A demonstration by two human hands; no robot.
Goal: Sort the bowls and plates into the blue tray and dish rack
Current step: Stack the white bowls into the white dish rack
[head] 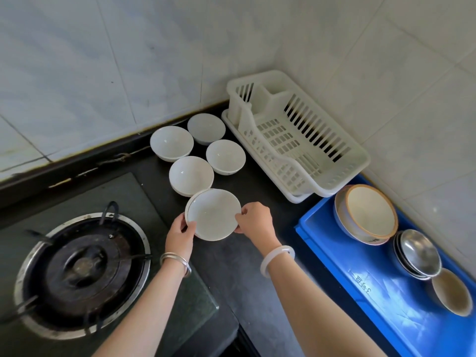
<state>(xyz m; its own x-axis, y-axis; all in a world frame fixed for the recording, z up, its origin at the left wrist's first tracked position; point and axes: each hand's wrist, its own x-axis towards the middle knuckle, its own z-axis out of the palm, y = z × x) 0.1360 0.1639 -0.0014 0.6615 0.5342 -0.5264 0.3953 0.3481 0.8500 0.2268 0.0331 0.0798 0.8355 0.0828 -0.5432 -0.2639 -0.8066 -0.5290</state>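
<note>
A white plate (213,214) with a thin gold rim is held tilted above the dark counter. My left hand (180,235) pinches its left edge and my right hand (255,220) pinches its right edge. Behind it stand several white bowls (191,175) in a cluster. The white dish rack (342,176) sits in the corner with nothing in it. The blue tray (334,256) at the right holds a large bowl with a brown rim (368,215), stacked steel bowls (418,253) and a small beige bowl (450,292).
A gas burner (82,274) with a black pan support fills the lower left, on a glass hob. Tiled walls close off the back and the right side. The dark counter (244,266) runs between hob and tray.
</note>
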